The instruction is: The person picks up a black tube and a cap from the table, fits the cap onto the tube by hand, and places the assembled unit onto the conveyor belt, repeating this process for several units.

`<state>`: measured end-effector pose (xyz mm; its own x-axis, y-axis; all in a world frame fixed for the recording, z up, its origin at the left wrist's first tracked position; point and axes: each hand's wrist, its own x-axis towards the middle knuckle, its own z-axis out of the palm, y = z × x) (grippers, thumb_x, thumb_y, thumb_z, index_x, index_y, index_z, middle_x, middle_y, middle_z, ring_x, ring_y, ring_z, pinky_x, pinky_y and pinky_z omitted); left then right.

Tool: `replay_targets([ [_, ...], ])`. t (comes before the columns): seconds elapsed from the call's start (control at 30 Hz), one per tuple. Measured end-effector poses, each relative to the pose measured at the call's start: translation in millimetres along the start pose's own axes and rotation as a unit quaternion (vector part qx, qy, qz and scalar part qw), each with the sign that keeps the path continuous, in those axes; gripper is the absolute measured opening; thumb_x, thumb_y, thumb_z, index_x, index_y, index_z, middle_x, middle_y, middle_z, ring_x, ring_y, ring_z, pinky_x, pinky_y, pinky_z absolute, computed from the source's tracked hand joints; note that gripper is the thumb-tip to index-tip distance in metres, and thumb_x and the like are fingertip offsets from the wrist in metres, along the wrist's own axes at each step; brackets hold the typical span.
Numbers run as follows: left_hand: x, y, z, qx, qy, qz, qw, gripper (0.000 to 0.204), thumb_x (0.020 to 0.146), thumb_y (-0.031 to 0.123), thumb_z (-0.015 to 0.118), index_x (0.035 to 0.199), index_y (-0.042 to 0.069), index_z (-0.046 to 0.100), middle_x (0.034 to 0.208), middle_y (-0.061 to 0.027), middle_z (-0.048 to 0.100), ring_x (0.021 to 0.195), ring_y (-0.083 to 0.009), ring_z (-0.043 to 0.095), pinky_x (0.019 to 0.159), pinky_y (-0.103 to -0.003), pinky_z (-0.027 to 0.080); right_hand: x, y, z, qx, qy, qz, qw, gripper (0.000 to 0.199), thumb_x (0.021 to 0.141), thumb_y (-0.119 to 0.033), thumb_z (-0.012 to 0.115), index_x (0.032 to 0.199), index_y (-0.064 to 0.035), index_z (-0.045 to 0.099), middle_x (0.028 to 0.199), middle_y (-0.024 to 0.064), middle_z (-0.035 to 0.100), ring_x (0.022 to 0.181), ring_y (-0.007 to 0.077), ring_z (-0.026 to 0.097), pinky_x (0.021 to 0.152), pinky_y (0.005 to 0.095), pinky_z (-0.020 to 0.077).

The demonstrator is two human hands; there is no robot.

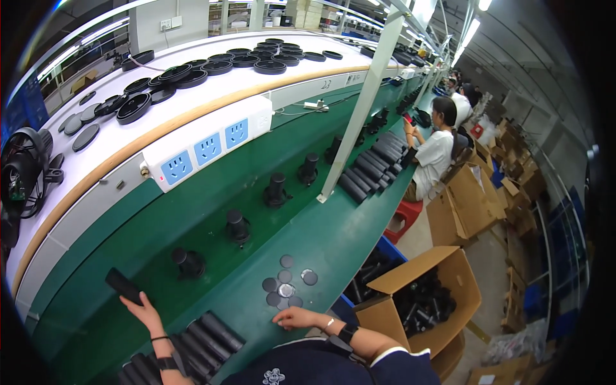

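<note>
At the lower left, my left hand point(145, 313) has its fingers and thumb at the near end of a black tube point(123, 286), which is tilted over the green conveyor belt. My right hand point(298, 317) is low over the green bench edge, fingers bent together; whatever they may hold does not show. Just beyond it lie several round black discs point(284, 276), one with a shiny silver face point(286, 291). Between my arms, a row of black tubes point(215, 337) lies side by side on the bench, partly hidden by my left forearm.
Black assemblies point(237, 226) stand spaced along the belt. A pale metal post point(362, 102) rises from the bench. A socket strip point(206, 147) lines the white shelf, which holds black rings point(269, 67). An open carton point(420, 301) of black parts stands right; a seated co-worker point(439, 151) is farther along.
</note>
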<state>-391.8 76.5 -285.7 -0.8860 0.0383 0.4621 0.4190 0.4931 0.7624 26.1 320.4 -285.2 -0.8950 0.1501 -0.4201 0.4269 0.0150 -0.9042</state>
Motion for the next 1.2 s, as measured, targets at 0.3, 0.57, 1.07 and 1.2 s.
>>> replay_targets([
  [0.3,-147,201,-9,-0.184,-0.505,0.099,0.838,0.082,0.076,0.008,0.066,0.145,0.002,0.022,0.136,-0.0203,0.040,0.127,-0.0326,0.041,0.106,-0.040,0.033,46,-88,14,0.062,0.026,-0.216,0.974,0.061,0.082,-0.015,0.072,0.134,-0.0030,0.042,0.118,0.0087,0.058,0.104,0.0166,0.057,0.092,0.0307,0.0468],
  [0.57,-190,240,-2,-0.127,-0.481,0.222,0.839,0.073,0.077,0.014,0.071,0.139,0.000,0.035,0.126,-0.0224,0.046,0.116,-0.0387,0.045,0.099,-0.042,0.037,5,-64,-37,0.116,0.143,-0.164,0.969,0.055,0.076,-0.016,0.077,0.119,-0.0015,0.046,0.106,0.0071,0.060,0.097,0.0153,0.058,0.086,0.0347,0.0489],
  [1.07,-219,174,-18,-0.120,-0.455,-0.072,0.879,0.022,0.084,0.008,0.065,0.105,0.000,0.064,0.088,-0.0089,0.065,0.078,-0.0151,0.062,0.067,-0.026,0.050,-3,82,-288,-0.275,0.581,0.053,0.764,0.060,0.067,-0.034,0.078,0.108,0.0066,0.059,0.093,0.0276,0.064,0.086,0.0375,0.065,0.078,0.0421,0.0509],
  [1.2,-227,164,-22,-0.135,-0.435,-0.159,0.876,0.020,0.087,0.008,0.064,0.106,-0.001,0.063,0.086,-0.0042,0.063,0.076,-0.0087,0.058,0.067,-0.023,0.049,-9,92,-353,-0.164,0.640,0.099,0.744,0.065,0.069,-0.033,0.076,0.118,0.0034,0.054,0.100,0.0268,0.065,0.093,0.0374,0.064,0.083,0.0424,0.0495],
])
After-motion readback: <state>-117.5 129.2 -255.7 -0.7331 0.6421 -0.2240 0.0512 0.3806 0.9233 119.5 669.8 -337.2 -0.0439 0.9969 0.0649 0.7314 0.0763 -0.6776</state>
